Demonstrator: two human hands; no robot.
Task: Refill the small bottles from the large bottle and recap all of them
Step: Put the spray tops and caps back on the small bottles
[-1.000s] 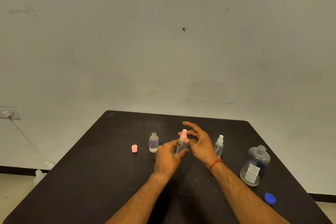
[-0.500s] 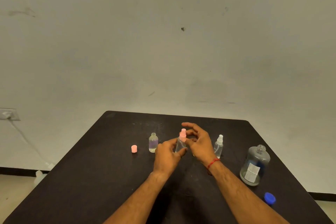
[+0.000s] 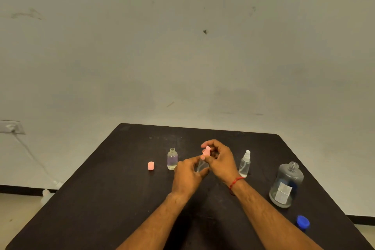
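Center of frame: left hand (image 3: 187, 176) grips small clear spray bottle (image 3: 201, 166) body, right hand (image 3: 220, 160) pinches its pink spray cap (image 3: 206, 152). Open small bottle (image 3: 172, 158) and loose pink cap (image 3: 150, 166) left; uncapped large bottle (image 3: 286, 185) lower right on black table (image 3: 101, 199).

The left hand (image 3: 187, 177) grips a small clear bottle (image 3: 201, 166) by its body, midway between the side edges of the dark bench (image 3: 101, 199). The right hand (image 3: 222, 161) curls its fingers (image 3: 215, 143) round the pink spray top (image 3: 206, 151) at that bottle's neck. Toward the left edge stand an uncapped small bottle (image 3: 172, 159) and, near it, a loose pink cap (image 3: 150, 166). Toward the right edge stand a white-topped spray bottle (image 3: 245, 165) and the open-necked large bottle (image 3: 286, 186). A blue cap (image 3: 303, 222) lies by the near right corner. A red thread (image 3: 235, 181) circles the right wrist.
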